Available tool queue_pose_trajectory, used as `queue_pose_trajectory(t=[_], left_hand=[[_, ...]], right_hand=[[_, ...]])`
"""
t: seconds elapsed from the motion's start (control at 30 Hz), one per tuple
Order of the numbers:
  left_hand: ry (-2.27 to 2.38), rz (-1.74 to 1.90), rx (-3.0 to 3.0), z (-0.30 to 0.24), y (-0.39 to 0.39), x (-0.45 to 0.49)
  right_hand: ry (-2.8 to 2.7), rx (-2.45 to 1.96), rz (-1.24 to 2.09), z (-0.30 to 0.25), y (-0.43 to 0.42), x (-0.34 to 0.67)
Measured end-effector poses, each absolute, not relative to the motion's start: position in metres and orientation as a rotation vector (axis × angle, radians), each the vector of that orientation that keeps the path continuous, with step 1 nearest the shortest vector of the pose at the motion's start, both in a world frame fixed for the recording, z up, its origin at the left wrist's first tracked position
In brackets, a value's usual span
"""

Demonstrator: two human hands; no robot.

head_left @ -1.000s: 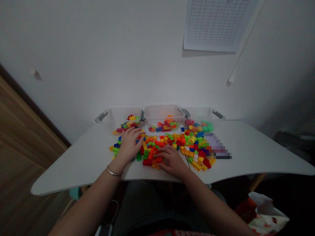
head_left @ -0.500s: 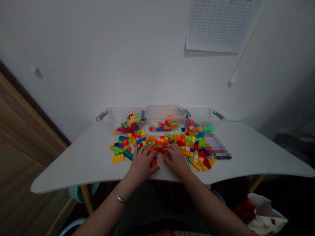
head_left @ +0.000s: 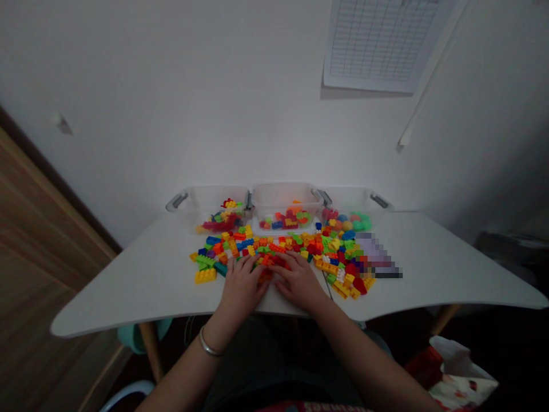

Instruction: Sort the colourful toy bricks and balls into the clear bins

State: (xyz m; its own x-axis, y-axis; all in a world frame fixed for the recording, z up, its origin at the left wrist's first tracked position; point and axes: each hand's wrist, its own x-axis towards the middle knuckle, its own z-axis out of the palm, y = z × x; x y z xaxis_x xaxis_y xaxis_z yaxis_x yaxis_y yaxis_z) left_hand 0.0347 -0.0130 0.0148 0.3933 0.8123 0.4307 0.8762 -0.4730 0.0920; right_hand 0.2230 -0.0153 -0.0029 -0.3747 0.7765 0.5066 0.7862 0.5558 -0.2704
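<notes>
Starting on the far left, there's a wooden panel [head_left: 38, 257] beside our white table [head_left: 128, 292], and a chunky yellow brick [head_left: 206, 276] sits at the left end of a big spread of colourful plastic building bricks [head_left: 338, 257]. Our left hand [head_left: 242, 286], with a silver bangle [head_left: 210, 349] on the wrist, is palm down on the pile, fingers loosely curled. Our right hand [head_left: 298, 280] is just beside it, also palm down, fingers a bit spread, with the fingertips of both hands almost meeting over some red and orange bricks. Can't tell if either hand has hold of one. Behind the pile are three see-through plastic tubs [head_left: 283, 197] in a row, the right one holding coloured balls [head_left: 343, 223]. Further right, there's a pixelated blur [head_left: 375, 252] on the table.
</notes>
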Motion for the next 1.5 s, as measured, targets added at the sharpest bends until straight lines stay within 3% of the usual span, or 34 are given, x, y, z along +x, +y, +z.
queue_pose_trajectory(t=[1.5], left_hand=[[-1.410, -0.626, -2.539, 0.022, 0.005, 0.060]], right_hand=[[-2.069, -1.351, -0.079, -0.007, -0.008, 0.222]])
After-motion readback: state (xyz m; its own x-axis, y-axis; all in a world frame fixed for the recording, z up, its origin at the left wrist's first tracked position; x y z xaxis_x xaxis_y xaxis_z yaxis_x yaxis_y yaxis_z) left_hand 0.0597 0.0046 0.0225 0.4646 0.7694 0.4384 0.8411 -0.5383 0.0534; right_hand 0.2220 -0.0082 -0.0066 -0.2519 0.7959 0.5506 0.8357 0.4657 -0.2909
